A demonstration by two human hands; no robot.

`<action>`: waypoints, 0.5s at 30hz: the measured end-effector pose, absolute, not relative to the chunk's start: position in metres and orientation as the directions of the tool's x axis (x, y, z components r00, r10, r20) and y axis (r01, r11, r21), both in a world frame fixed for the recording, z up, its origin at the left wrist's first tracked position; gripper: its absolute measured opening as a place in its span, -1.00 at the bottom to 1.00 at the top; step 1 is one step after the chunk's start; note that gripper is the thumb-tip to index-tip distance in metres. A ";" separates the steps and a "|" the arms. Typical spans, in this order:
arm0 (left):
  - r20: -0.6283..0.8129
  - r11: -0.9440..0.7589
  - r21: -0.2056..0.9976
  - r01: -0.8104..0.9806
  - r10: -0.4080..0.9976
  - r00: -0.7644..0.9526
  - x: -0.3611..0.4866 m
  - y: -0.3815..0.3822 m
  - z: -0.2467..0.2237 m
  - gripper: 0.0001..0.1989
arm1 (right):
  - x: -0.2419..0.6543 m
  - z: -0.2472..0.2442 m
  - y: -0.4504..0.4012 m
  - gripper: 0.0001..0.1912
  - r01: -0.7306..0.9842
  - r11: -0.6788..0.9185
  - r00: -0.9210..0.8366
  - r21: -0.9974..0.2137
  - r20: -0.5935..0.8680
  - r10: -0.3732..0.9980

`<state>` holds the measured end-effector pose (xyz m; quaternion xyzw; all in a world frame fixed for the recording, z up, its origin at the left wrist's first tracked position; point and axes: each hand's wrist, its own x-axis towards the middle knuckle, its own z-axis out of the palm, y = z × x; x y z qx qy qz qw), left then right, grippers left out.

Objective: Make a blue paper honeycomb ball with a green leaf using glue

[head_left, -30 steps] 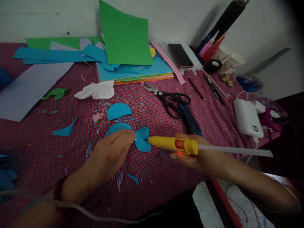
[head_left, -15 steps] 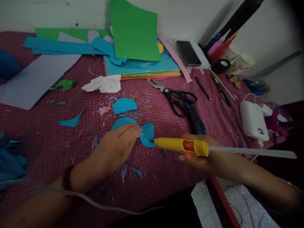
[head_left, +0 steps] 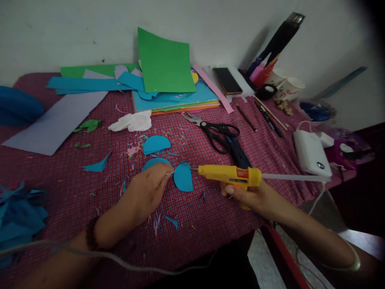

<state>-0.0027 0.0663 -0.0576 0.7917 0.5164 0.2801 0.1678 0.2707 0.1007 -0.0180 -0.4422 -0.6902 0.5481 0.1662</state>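
My left hand [head_left: 147, 185] is closed in a pinch, and a thin white piece [head_left: 171, 173] sticks out from its fingertips toward a rounded blue paper piece [head_left: 183, 179]. Whether the two are joined I cannot tell. A yellow hot glue gun [head_left: 225, 174] is gripped in my right hand [head_left: 252, 196], its nozzle pointing left at the blue piece's right edge. A long translucent glue stick [head_left: 296, 177] extends from the gun's rear. Behind my left hand, another blue paper piece [head_left: 156, 162] is partly covered. Beyond it rests a blue half-round [head_left: 156, 145].
Black-handled scissors [head_left: 218, 132] lie behind the glue gun. Coloured paper sheets [head_left: 167, 64] stack along the wall beside a phone [head_left: 227, 80]. A white power bank [head_left: 311, 150] sits at right. Scraps litter the checked cloth, and a pale cable [head_left: 114, 261] crosses in front of my left arm.
The view has tilted upward. The glue gun has turned to show more of its side, and its nozzle has shifted from over the blue piece to its right edge. My left hand keeps its pinch.
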 end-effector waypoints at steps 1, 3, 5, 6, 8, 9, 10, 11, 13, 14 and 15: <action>0.257 -0.392 0.564 0.727 0.920 0.297 -0.003 0.066 -0.058 -0.80 | 0.269 -0.019 0.101 -0.68 0.419 0.008 -0.551 -0.908 -0.247 0.797; 0.227 -0.346 0.601 0.720 0.938 0.261 -0.003 0.064 -0.061 -0.79 | 0.266 -0.020 0.102 -0.66 0.406 0.006 -0.549 -0.914 -0.238 0.801; 0.197 -0.281 0.678 0.679 0.960 0.200 -0.003 0.063 -0.062 -0.81 | 0.265 -0.021 0.103 -0.65 0.394 -0.009 -0.549 -0.919 -0.243 0.799; 0.189 -0.247 0.736 0.630 0.969 0.159 -0.002 0.063 -0.060 -0.82 | 0.265 -0.023 0.103 -0.65 0.390 -0.027 -0.550 -0.921 -0.256 0.795; 0.164 -0.172 0.868 0.467 0.985 0.057 -0.002 0.063 -0.054 -0.85 | 0.268 -0.026 0.104 -0.62 0.381 -0.082 -0.555 -0.921 -0.298 0.777; 0.131 -0.125 0.922 0.367 0.991 0.006 -0.003 0.063 -0.048 -0.87 | 0.270 -0.028 0.104 -0.60 0.381 -0.113 -0.551 -0.918 -0.323 0.769; 0.084 -0.070 0.961 0.268 0.996 -0.039 -0.005 0.064 -0.042 -0.88 | 0.272 -0.030 0.104 -0.58 0.386 -0.140 -0.545 -0.912 -0.348 0.763; 0.026 -0.012 0.983 0.181 0.997 -0.076 -0.008 0.065 -0.035 -0.89 | 0.274 -0.032 0.104 -0.56 0.395 -0.162 -0.533 -0.904 -0.370 0.761; -0.102 0.111 0.991 0.068 0.987 -0.126 -0.017 0.066 -0.023 -0.90 | 0.277 -0.035 0.104 -0.55 0.412 -0.182 -0.516 -0.893 -0.393 0.761; -0.153 0.161 0.986 0.041 0.977 -0.147 -0.023 0.066 -0.019 -0.90 | 0.278 -0.036 0.103 -0.55 0.411 -0.175 -0.514 -0.895 -0.386 0.766; -0.194 0.201 0.979 0.032 0.967 -0.167 -0.029 0.065 -0.015 -0.89 | 0.278 -0.037 0.103 -0.56 0.402 -0.160 -0.519 -0.901 -0.369 0.771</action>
